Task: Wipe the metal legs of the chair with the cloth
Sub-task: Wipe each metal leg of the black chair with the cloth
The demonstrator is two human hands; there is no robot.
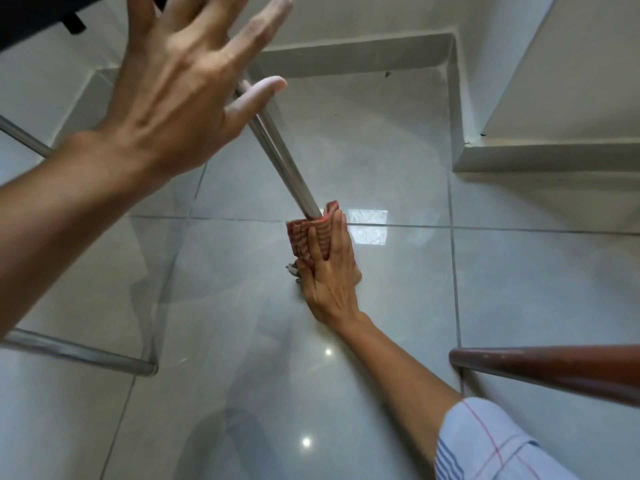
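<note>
A shiny metal chair leg (280,157) slants down from the upper left to the tiled floor at centre. My right hand (330,271) is wrapped around its lower end, gripping a red striped cloth (304,233) against the metal just above the floor. My left hand (183,81) is raised near the top of the same leg, fingers spread, thumb resting against the tube, holding nothing. The dark chair seat (34,19) shows at the top left corner. Two more metal legs (79,351) run along the left side.
Glossy grey floor tiles (398,306) fill the view. A white skirting and wall corner (460,98) stand behind, with a wall step at the right. A brown wooden leg (554,368) juts in from the right edge.
</note>
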